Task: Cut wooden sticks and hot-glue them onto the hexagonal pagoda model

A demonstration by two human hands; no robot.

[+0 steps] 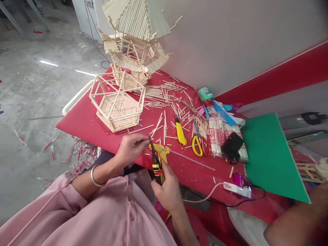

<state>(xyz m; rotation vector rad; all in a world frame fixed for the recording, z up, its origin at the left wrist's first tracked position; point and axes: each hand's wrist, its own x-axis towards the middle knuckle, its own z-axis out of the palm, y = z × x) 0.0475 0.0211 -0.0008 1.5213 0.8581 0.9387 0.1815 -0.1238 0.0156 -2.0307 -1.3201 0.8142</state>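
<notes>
My left hand (131, 147) pinches a thin wooden stick (144, 139) near the front edge of the red table (84, 119). My right hand (167, 189) is wrapped round the handles of small pliers or cutters (155, 160), black with yellow grips, whose jaws point up at the stick's end. A yellow glue gun (162, 151) lies just behind the tool. A hexagonal stick frame (118, 102) stands a little beyond my left hand. Behind it rises a tall tiered stick tower (134, 37).
Loose sticks (164, 99) litter the tabletop. A yellow box cutter (180, 131), yellow and red scissors (200, 145), packets of sticks (217, 135), a black object (232, 146) and a green sheet (271, 157) lie to the right. A white adapter with cable (237, 188) sits near the front. Wrappers cover the floor at left.
</notes>
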